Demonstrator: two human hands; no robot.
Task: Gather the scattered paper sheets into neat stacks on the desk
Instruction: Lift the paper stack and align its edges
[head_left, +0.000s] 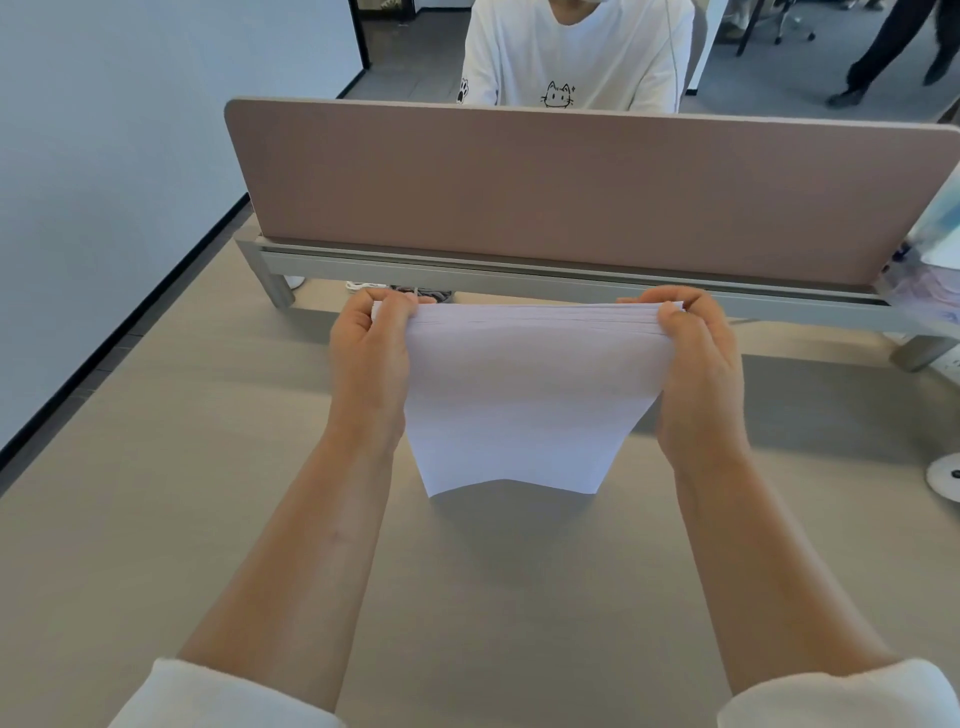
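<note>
A stack of white paper sheets (524, 395) stands upright on its lower edge above the light wooden desk (182, 467). My left hand (369, 364) grips the stack's left side near the top. My right hand (698, 374) grips its right side, fingers curled over the upper corner. The sheets' top edges lie close together but slightly fanned. The lower edge bends a little where it meets the desk.
A pinkish-brown divider panel (571, 192) on a grey metal frame (519, 275) runs across the far side of the desk. A person in a white shirt (576, 57) sits behind it. A white round object (945, 475) and papers (935, 249) lie at the right edge.
</note>
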